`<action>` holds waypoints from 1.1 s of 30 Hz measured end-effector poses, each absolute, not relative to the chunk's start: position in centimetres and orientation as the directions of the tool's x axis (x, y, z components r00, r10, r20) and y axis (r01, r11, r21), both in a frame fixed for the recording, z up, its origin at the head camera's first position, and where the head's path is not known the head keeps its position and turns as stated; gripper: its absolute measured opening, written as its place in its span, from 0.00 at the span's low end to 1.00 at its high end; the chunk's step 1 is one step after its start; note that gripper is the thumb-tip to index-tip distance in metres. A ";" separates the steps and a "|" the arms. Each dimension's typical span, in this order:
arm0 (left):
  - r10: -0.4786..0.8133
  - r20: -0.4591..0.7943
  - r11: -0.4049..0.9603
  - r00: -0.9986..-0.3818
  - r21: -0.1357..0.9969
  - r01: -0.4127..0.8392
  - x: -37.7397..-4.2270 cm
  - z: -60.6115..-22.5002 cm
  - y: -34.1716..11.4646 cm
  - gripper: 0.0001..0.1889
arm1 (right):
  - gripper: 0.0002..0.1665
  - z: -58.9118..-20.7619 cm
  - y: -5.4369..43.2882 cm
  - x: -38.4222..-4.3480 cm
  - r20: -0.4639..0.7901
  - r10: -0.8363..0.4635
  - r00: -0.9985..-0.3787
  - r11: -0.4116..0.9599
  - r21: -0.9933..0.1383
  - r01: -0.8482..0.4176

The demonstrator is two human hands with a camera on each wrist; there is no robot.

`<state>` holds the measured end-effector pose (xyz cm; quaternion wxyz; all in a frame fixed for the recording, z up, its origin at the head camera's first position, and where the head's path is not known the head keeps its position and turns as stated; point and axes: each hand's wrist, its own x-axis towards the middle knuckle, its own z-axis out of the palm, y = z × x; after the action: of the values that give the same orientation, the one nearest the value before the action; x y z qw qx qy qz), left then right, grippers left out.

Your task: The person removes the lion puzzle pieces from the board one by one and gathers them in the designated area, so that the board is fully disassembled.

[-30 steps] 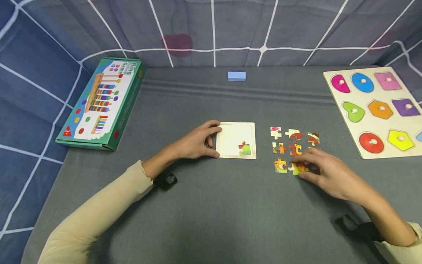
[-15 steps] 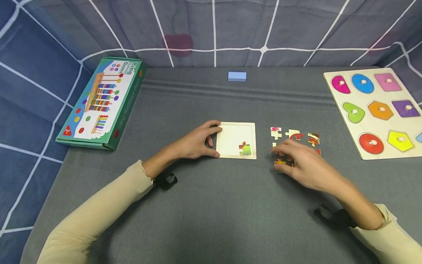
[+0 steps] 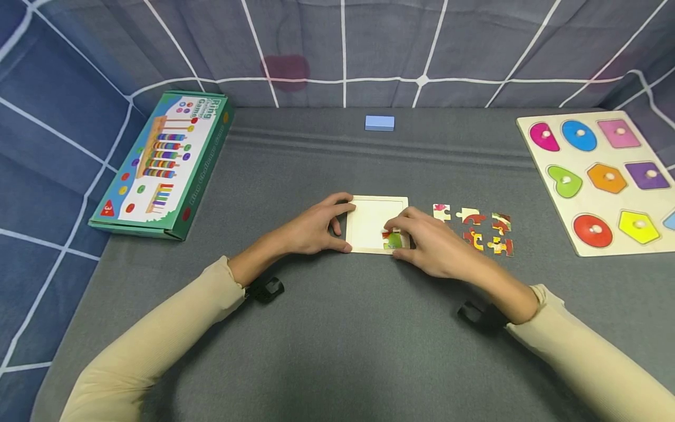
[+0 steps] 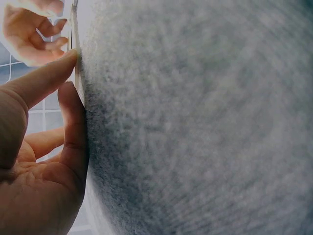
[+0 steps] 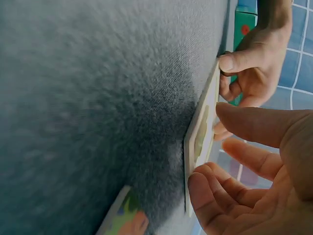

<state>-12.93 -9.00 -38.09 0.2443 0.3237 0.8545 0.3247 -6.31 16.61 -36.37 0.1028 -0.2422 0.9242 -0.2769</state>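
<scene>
A square wooden puzzle tray (image 3: 369,251) lies flat on the table. A green puzzle piece (image 3: 392,240) sits in its near right corner. My left hand (image 3: 316,227) holds the tray's left side, thumb at the near corner and index finger farther up. My right hand (image 3: 432,246) is at the opposite side, its thumb and fingers spread around the green piece. In the right wrist view, a gap shows between the right thumb (image 5: 234,115) and fingers, with the tray (image 5: 188,142) behind. Whether they pinch the piece is unclear. Several loose pieces (image 3: 473,238) lie right of the tray.
A board of knobbed shapes (image 3: 580,240) lies at the right. The green game box (image 3: 163,167) stands at the far left, and a small blue block (image 3: 379,123) near the back. A gridded curtain (image 3: 316,47) borders the grey table (image 3: 337,340).
My right hand has travelled left from the loose pieces to the tray's near right corner, uncovering the right-hand loose pieces. My left hand stays on the tray.
</scene>
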 end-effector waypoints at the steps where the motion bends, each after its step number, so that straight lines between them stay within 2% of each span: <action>1: 0.712 -0.208 0.580 -0.671 0.713 0.394 -12.9 -38.1 -9.0 0.42 | 0.21 -36.4 16.4 -6.5 -0.068 -0.505 -0.860 0.732 -0.563 -0.385; 21: 0.708 -0.206 0.577 -0.675 0.720 0.385 -12.9 -38.2 -9.0 0.42 | 0.11 -36.9 16.0 -7.9 -0.120 -0.529 -0.840 0.710 -0.605 -0.361; 33: 0.707 -0.205 0.576 -0.677 0.723 0.382 -12.9 -38.1 -9.0 0.42 | 0.13 -37.1 15.8 -7.8 -0.122 -0.515 -0.849 0.715 -0.608 -0.346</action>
<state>-12.90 -9.00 -38.14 0.2445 0.3190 0.8532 0.3323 -7.84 15.83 -37.05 0.1426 -0.2352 0.9149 -0.2955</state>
